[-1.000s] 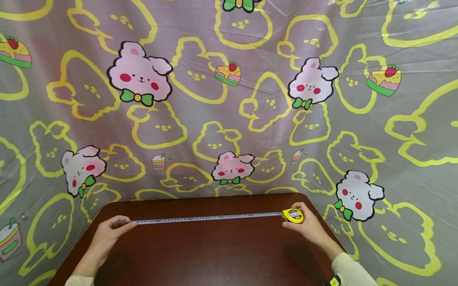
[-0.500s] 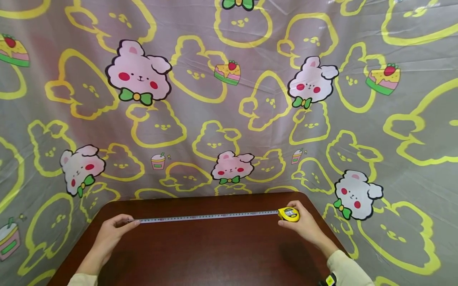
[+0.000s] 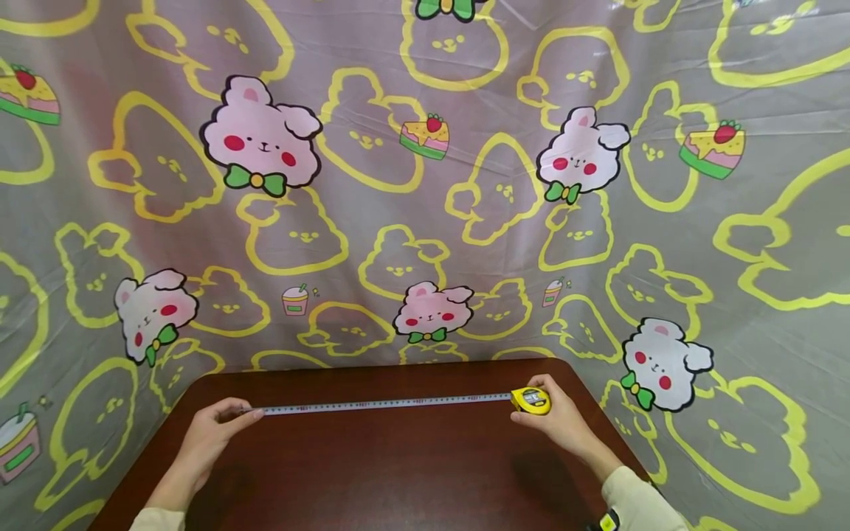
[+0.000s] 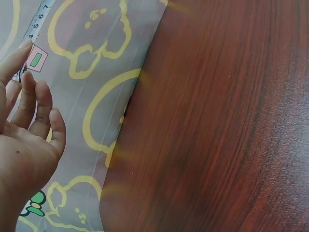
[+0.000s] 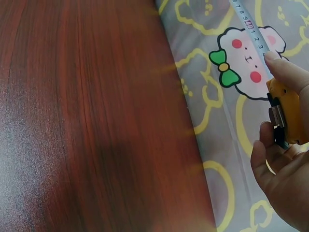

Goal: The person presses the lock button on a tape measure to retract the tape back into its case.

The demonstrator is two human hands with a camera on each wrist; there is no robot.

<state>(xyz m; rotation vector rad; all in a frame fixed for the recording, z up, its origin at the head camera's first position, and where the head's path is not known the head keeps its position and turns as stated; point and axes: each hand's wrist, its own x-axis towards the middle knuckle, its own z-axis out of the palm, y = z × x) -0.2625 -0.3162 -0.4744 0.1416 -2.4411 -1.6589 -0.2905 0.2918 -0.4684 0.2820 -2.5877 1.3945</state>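
A yellow tape measure (image 3: 532,400) sits in my right hand (image 3: 564,420), its case gripped between thumb and fingers. From it the pale printed blade (image 3: 385,403) runs out straight to the left, held above the table. The blade's free end is pinched between the thumb and finger of my left hand (image 3: 211,431). In the left wrist view, low numbers show on the blade (image 4: 36,21) near the fingertips. The right wrist view shows the tape measure's case (image 5: 287,108) in the palm, a black and metal clip on its side, with the thumb by the blade's mouth.
A dark reddish-brown wooden table (image 3: 398,472) lies below both hands. Around its back and sides hangs a grey curtain (image 3: 372,199) printed with yellow outlines and white bunny faces, close to the table's edges.
My right hand has moved a little to the left with the tape measure, and my left hand slightly to the right. The stretch of blade between them is shorter.
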